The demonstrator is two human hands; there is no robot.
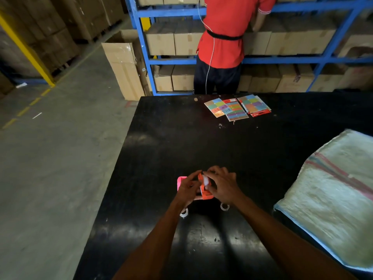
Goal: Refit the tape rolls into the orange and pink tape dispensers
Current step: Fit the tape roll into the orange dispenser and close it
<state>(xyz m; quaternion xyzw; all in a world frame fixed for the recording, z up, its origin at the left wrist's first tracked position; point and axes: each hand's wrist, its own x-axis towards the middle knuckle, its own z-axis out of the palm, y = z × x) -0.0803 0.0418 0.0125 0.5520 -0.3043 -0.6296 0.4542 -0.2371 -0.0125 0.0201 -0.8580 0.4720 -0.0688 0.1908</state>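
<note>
Both hands hold the orange tape dispenser [206, 192] just above the black table [181, 138]. My left hand [187, 188] grips its left side. My right hand [223, 183] covers its right side, fingertips on a white tape roll [205, 180] sitting in the top of the dispenser. The pink dispenser [180, 181] lies on the table just left of my left hand, mostly hidden by it. Two small white ring-shaped parts lie on the table near my wrists, one on the left [184, 213] and one on the right [224, 206].
Coloured sticker sheets and a red-packaged marker [238, 108] lie at the table's far edge. A pale woven sack [333, 190] covers the table's right side. A person in a red shirt [226, 37] stands beyond the table at blue shelves of cardboard boxes [173, 39].
</note>
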